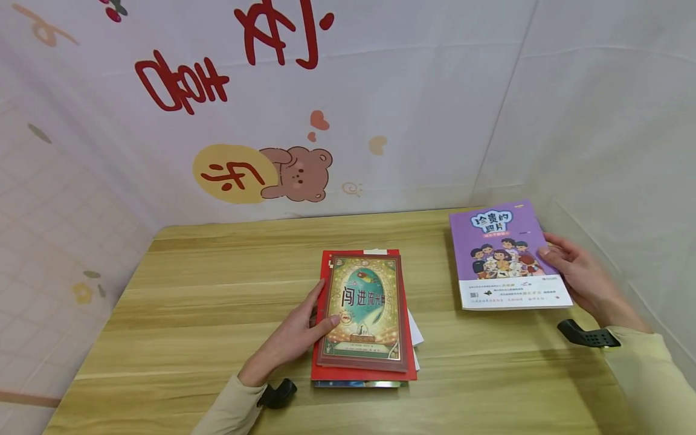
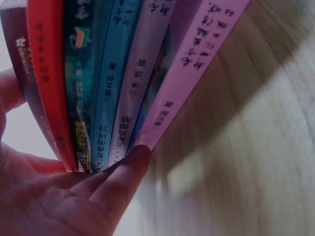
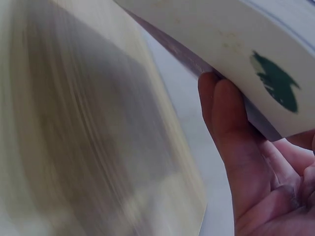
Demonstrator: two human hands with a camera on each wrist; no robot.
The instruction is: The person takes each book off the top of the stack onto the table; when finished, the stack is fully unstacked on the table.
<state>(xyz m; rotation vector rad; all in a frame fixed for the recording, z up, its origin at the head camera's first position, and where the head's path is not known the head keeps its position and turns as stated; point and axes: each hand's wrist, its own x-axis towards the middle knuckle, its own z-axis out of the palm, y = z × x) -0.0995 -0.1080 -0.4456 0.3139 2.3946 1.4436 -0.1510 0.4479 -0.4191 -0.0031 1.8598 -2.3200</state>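
A stack of several books stands at the middle of the table, with a maroon-and-gold book on top and a red book under it. My left hand grips the stack from its left side, thumb over the top cover. In the left wrist view the spines show side by side, and a fingertip reaches the outermost pink spine. My right hand holds a purple book by its right edge, thumb on the cover. From the right wrist view, fingers lie against its underside, above the table.
The wooden table ends at a white curtain printed with red characters and a bear. More white cloth hangs along the right side. Pale papers or pages stick out from the stack's right side.
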